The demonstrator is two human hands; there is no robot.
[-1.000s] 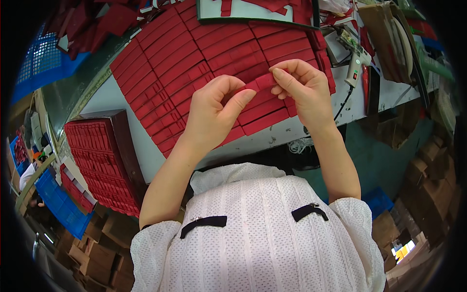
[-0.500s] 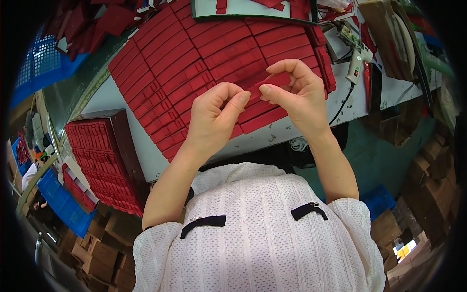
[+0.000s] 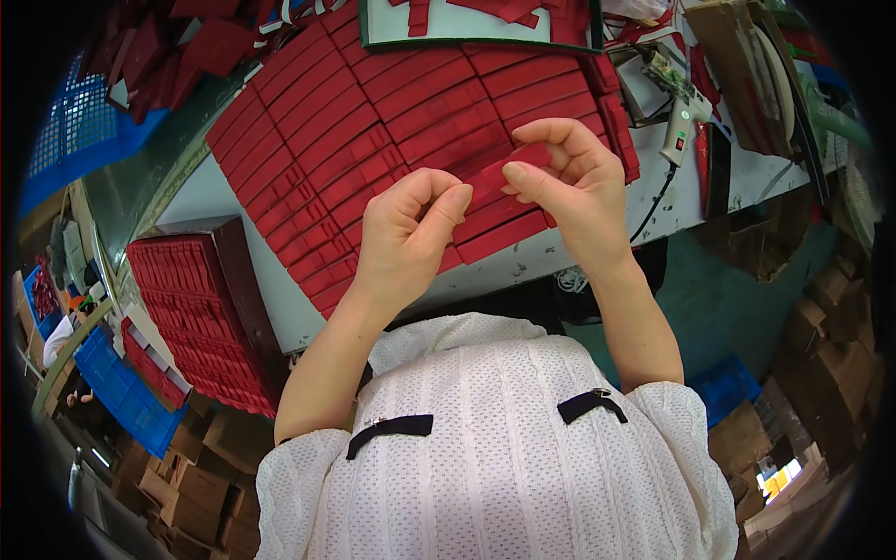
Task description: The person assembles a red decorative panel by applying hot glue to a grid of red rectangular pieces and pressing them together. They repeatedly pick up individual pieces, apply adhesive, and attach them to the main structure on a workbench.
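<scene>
Between my hands a short red ribbon strip [image 3: 495,175] is stretched, its red hard to tell from what lies below. My left hand [image 3: 411,224] pinches its left end between thumb and forefinger. The thumb and fingers of my right hand [image 3: 569,182] close on the right end, where a piece of the ribbon sticks up. Both hands are held above rows of flat red boxes [image 3: 322,107] packed side by side on the white table. Several of the nearer boxes carry red bands or bows.
A glue gun [image 3: 683,126] with a black cord lies at the right. Beyond the boxes stands a green-edged tray [image 3: 485,39] with red ribbon pieces. At the left is a dark case [image 3: 245,299] of red bows. Cardboard boxes [image 3: 191,495] and blue crates [image 3: 126,387] are around.
My left hand has shifted slightly down and left, so the hands sit a little farther apart. Both keep hold of the red ribbon.
</scene>
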